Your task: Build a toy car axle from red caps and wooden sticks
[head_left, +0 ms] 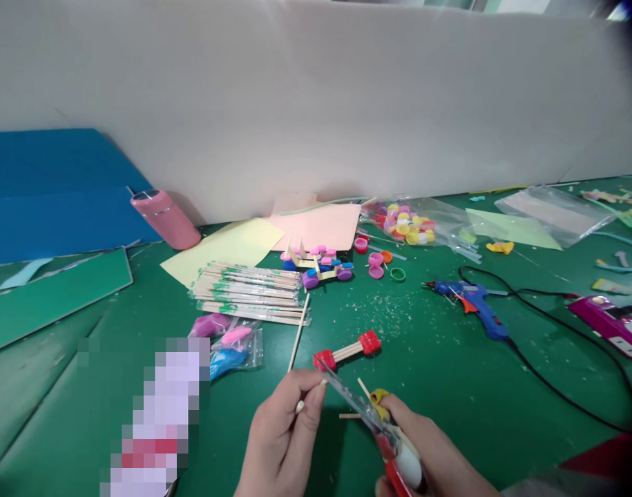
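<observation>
My left hand point(289, 421) pinches a thin wooden stick point(300, 331), its upper part slanting away over the table. A short pale end shows between the finger and thumb. My right hand point(424, 442) grips scissors point(362, 408) with red and white handles. Their blades reach toward the stick at my left fingertips; whether they touch it I cannot tell. Yellow ring-like pieces point(379, 397) lie beside my right fingers, with short stick pieces point(349, 416) close by. Just beyond the blade tips rests a small bundle of sticks point(348, 353) with red blocks at both ends.
Wrapped sticks point(251, 293) lie behind my left hand, near bags of coloured clay point(236, 337) and small built cars point(326, 273). A blue glue gun point(471, 300) with a black cord lies right. A pink bottle point(166, 219) and a bag of caps point(403, 222) are farther back.
</observation>
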`<act>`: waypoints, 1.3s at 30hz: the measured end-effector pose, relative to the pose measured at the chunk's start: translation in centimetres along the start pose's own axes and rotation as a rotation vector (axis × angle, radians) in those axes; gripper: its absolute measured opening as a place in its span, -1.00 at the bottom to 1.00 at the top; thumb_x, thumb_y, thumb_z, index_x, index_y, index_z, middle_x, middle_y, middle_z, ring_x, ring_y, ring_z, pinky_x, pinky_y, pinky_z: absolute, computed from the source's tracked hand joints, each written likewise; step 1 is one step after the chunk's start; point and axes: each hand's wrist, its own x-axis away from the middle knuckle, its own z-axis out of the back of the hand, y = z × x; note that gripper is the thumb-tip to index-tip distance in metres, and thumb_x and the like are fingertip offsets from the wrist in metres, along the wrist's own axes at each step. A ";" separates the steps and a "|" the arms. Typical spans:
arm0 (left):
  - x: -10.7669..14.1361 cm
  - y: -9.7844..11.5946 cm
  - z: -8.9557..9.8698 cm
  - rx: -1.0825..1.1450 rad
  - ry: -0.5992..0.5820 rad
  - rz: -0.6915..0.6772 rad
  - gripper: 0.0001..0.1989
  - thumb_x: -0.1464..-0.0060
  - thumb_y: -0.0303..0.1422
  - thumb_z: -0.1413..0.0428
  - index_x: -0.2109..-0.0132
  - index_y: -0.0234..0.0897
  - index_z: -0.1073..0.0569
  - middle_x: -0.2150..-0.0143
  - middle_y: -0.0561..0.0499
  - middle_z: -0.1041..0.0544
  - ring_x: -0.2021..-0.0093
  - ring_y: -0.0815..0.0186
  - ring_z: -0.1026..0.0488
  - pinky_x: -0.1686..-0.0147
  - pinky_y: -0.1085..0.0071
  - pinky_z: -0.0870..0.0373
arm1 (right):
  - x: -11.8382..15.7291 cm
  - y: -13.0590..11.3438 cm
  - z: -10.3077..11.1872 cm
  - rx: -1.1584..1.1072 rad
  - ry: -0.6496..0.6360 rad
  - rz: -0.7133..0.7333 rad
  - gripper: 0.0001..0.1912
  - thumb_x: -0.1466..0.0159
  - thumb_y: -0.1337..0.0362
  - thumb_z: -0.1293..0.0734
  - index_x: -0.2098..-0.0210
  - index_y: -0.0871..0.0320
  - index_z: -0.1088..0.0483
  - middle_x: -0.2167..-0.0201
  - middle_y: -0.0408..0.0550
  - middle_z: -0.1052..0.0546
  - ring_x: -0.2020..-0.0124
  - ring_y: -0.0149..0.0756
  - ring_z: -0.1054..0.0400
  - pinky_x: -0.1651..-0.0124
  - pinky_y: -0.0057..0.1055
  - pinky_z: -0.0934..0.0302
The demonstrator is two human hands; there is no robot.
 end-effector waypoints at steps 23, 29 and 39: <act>-1.4 0.3 -0.9 0.614 -0.290 0.647 -0.77 -0.05 -0.23 -0.04 0.38 -0.34 -0.36 0.64 0.20 -0.10 0.62 0.50 0.06 0.63 0.52 0.14 | -2.5 1.9 0.3 0.010 0.238 0.252 -0.83 -0.08 0.20 -0.24 0.40 0.11 -0.16 0.60 -0.24 -0.27 0.58 -0.43 -0.20 0.55 -0.54 -0.11; -1.0 -0.2 -1.5 0.775 -0.305 0.730 -0.75 0.02 -0.22 -0.11 0.37 -0.36 -0.38 0.66 0.20 -0.15 0.64 0.52 0.05 0.63 0.51 0.16 | -3.1 1.4 -0.1 -0.151 0.282 0.288 -0.79 -0.07 0.18 -0.29 0.36 0.10 -0.19 0.54 -0.21 -0.30 0.50 -0.38 -0.29 0.53 -0.54 -0.18; -0.8 -0.8 -2.3 0.233 -0.448 0.508 -0.80 -0.12 -0.33 0.08 0.30 -0.32 -0.39 0.58 0.14 -0.21 0.55 0.42 -0.12 0.54 0.50 -0.06 | -2.9 0.9 1.4 -0.155 0.215 0.243 -0.75 -0.11 0.13 -0.31 0.31 0.10 -0.20 0.48 -0.17 -0.35 0.41 -0.32 -0.34 0.42 -0.49 -0.27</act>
